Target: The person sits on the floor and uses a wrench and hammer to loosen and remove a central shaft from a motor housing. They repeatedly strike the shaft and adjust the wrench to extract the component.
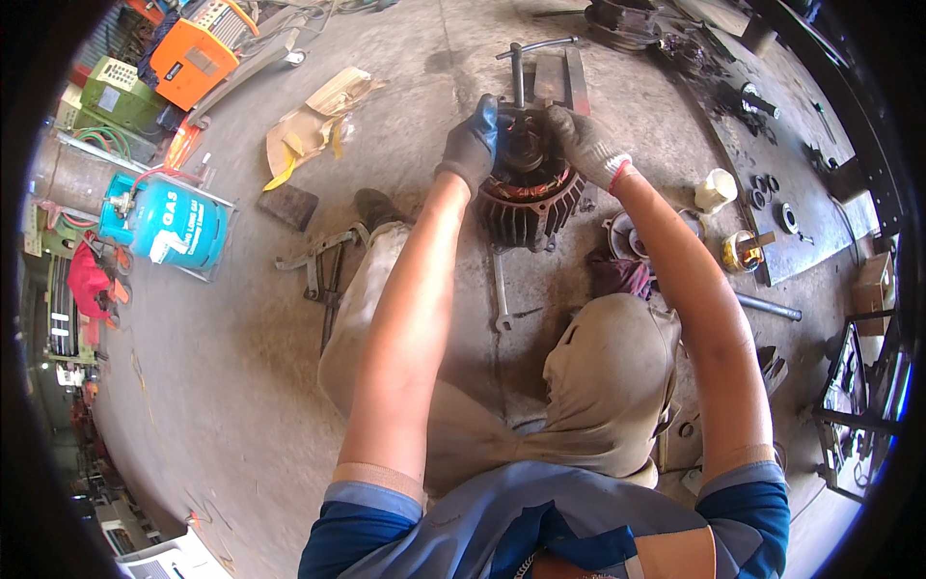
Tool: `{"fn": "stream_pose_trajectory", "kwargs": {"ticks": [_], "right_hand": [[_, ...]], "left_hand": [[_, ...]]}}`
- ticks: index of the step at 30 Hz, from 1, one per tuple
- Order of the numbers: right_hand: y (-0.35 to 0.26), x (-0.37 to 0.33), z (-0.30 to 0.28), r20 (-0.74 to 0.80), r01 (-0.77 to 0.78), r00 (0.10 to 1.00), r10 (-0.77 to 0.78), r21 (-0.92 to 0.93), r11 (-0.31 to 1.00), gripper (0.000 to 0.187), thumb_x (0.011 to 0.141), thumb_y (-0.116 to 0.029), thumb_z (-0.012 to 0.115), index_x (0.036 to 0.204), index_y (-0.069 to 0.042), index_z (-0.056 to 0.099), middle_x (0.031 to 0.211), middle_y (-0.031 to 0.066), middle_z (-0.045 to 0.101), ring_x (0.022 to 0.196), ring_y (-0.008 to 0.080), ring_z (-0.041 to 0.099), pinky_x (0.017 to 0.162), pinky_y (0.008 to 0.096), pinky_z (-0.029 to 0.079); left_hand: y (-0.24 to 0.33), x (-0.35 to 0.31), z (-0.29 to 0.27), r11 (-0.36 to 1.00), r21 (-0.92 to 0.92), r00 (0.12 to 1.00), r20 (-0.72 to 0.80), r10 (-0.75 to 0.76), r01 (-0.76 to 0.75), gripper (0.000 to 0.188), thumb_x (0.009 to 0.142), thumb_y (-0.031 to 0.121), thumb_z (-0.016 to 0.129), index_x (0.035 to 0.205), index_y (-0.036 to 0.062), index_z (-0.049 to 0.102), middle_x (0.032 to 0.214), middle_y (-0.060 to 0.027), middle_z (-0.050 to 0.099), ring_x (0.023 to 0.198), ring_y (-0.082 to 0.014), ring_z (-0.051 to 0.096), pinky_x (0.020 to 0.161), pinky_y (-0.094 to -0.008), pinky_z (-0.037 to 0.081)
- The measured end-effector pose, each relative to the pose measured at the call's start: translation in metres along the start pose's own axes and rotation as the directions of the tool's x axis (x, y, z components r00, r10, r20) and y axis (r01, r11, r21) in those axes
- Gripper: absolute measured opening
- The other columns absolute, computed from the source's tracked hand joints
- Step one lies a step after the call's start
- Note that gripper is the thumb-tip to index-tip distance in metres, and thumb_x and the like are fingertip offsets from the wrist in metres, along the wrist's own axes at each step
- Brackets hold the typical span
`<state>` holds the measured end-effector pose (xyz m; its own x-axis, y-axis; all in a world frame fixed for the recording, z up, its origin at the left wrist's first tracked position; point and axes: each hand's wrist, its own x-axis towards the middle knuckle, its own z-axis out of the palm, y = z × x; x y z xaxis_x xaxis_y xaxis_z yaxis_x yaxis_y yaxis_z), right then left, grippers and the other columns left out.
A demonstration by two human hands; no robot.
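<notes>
An electric motor (529,214) with a dark finned housing stands on the floor in front of me, a ring of copper windings showing at its top. Over the windings sits a dark round motor part (524,147); whether it is separate from the housing I cannot tell. My left hand (471,145), in a dark blue-black glove, is closed on this part's left edge. Opposite it, my right hand (586,145), in a greyish knit glove, grips the right edge. Both hands' fingertips are partly hidden. Just beyond stands a metal T-handle tool (518,75).
An open-ended wrench (502,294) lies between my knees, a gear puller (323,270) by my left leg. Torn cardboard (313,125) and a blue gas cylinder (169,220) are at left. A white cup (715,190) and a metal plate (786,183) bearing rings are at right.
</notes>
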<state>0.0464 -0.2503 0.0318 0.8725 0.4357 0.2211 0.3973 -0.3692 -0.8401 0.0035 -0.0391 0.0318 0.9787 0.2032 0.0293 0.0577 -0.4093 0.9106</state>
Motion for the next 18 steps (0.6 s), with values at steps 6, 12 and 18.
{"fn": "stream_pose_trajectory", "kwargs": {"ticks": [6,12,18], "right_hand": [[0.012,0.011,-0.006,0.144,-0.106,0.985,0.097,0.055,0.993,0.072,0.107,-0.061,0.04,0.133,0.002,0.063,0.124,0.026,0.07,0.12,0.0321,0.065,0.104,0.0371,0.047],[0.025,0.023,0.003,0.149,-0.139,0.982,0.113,0.178,0.974,0.075,0.107,-0.062,0.037,0.137,0.002,0.061,0.13,0.0256,0.068,0.125,0.0324,0.062,0.11,0.0365,0.043],[0.033,0.022,0.013,0.231,-0.281,0.952,0.201,0.401,0.872,0.077,0.105,-0.065,0.041,0.139,0.001,0.062,0.135,0.0164,0.068,0.126,0.0229,0.06,0.111,0.0346,0.043]], "left_hand": [[-0.015,0.013,0.002,0.989,-0.135,0.996,0.071,-0.05,0.059,0.088,0.099,0.079,0.031,0.116,0.006,0.077,0.111,-0.0131,0.076,0.106,-0.0224,0.068,0.1,-0.0364,0.049],[-0.017,0.012,0.006,0.972,-0.223,0.995,0.084,-0.051,0.069,0.088,0.099,0.079,0.033,0.119,0.0047,0.075,0.112,-0.0114,0.076,0.106,-0.0201,0.067,0.1,-0.0345,0.048],[-0.02,0.011,0.012,0.955,-0.289,0.997,0.052,-0.053,0.066,0.082,0.102,0.072,0.035,0.126,0.0029,0.071,0.115,-0.0136,0.074,0.107,-0.0203,0.066,0.1,-0.0343,0.048]]}}
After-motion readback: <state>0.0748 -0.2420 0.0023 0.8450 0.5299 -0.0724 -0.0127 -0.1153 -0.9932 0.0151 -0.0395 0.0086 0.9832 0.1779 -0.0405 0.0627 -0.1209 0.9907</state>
